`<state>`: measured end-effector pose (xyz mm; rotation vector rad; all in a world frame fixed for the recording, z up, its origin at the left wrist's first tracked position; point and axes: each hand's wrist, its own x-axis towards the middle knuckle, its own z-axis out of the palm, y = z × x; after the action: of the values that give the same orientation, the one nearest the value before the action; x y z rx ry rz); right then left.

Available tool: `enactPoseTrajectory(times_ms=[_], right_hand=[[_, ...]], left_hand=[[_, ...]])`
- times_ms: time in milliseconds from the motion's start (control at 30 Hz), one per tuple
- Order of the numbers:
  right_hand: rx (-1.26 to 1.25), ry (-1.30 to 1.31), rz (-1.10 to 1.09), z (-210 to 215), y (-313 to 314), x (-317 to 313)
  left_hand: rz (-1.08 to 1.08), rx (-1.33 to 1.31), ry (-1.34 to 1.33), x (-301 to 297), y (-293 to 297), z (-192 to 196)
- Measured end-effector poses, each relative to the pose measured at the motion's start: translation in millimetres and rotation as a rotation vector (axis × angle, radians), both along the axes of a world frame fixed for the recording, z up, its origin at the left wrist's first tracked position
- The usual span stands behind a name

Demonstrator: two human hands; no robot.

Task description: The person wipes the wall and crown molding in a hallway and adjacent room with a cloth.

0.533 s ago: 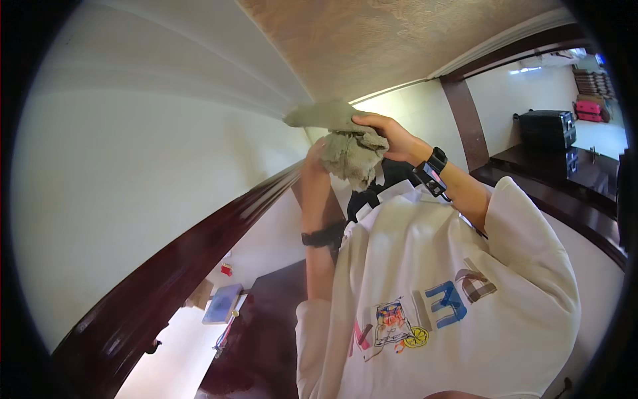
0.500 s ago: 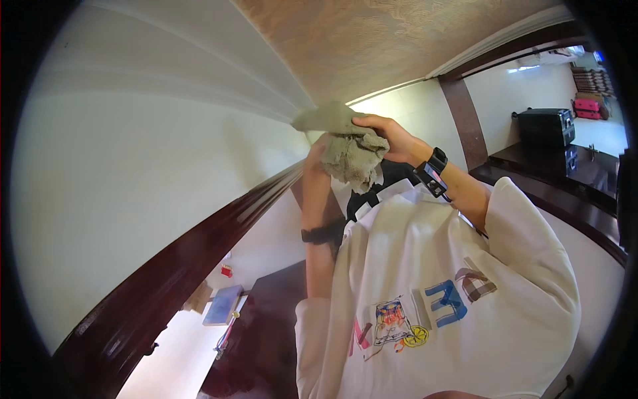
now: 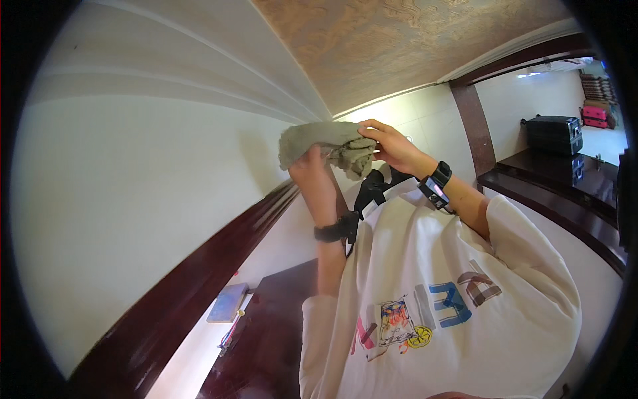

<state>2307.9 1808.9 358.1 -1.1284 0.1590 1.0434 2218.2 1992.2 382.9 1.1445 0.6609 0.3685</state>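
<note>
A grey-green cloth (image 3: 322, 135), folded and bunched, is held up between both hands in front of my chest. My left hand (image 3: 311, 167) is closed on its left part from below, the fingers partly covered by the fabric. With thumb and fingers, my right hand (image 3: 393, 147) grips the right end, where the cloth hangs in crumpled folds. Each wrist carries a black strap, and a small device sits on the right one.
A white wall (image 3: 139, 179) edged by dark red-brown wooden trim (image 3: 193, 282) runs along the left. Patterned wallpaper (image 3: 399, 40) covers the surface ahead. At the right, a black case (image 3: 553, 135) stands on a dark glossy ledge (image 3: 558, 176); a pink suitcase (image 3: 593, 117) is beyond it.
The cloth has been spread sideways from a bunched lump into a longer fold. My left hand has shifted left and down, while the right still grips its end. The view has shifted slightly.
</note>
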Motion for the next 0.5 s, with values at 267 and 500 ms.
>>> enactPoseTrajectory(times_ms=[267, 500], right_hand=[[0.057, -0.015, 0.032, -1.0, 38.3, -2.4], [-0.283, -0.839, 0.161, -94.0, 70.3, 32.8]], left_hand=[[-0.519, 1.139, 0.238, -11.9, -27.5, 16.1], [-0.387, 0.936, 0.255, -45.5, 38.3, 12.4]])
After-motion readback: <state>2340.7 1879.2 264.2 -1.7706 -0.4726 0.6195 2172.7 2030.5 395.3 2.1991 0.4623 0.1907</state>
